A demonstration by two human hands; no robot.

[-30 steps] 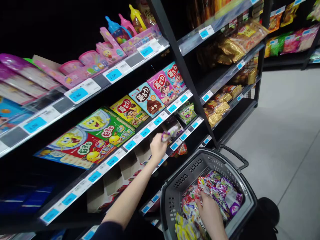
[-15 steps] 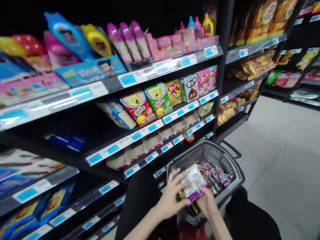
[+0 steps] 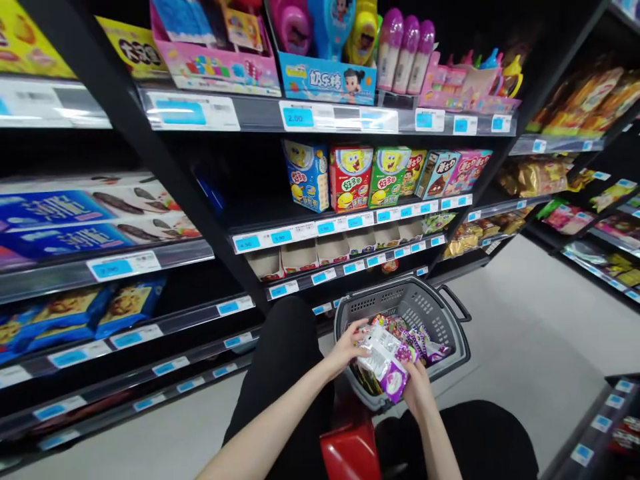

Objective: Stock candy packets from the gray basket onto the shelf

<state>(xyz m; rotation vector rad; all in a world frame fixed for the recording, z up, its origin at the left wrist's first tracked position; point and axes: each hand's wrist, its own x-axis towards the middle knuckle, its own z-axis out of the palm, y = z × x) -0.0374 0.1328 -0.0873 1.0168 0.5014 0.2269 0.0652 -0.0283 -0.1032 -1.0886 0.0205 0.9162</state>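
Observation:
A purple and silver-white candy packet (image 3: 383,353) is held between my two hands over a grey shopping basket (image 3: 363,305). My left hand (image 3: 345,348) grips its upper left edge, fingertips on the silvery face. At the lower right edge, my right hand (image 3: 416,385) pinches the packet, its thumb on top. Below lie several more small purple and colourful candy packets (image 3: 425,341) inside the basket. Part of that heap is hidden behind the held packet.
Black shelves with blue-and-white price tags (image 3: 299,119) rise in front, bearing snack boxes (image 3: 351,179) and candy toys. My knees (image 3: 295,327) flank the basket. A red object (image 3: 351,450) sits beneath me. Grey floor (image 3: 525,320) runs to the right, with another shelf (image 3: 600,423) at lower right.
My view has turned left, so the shelves appear shifted right and more level. The packet is tilted differently, its purple end showing more. Both hands still hold it over the basket.

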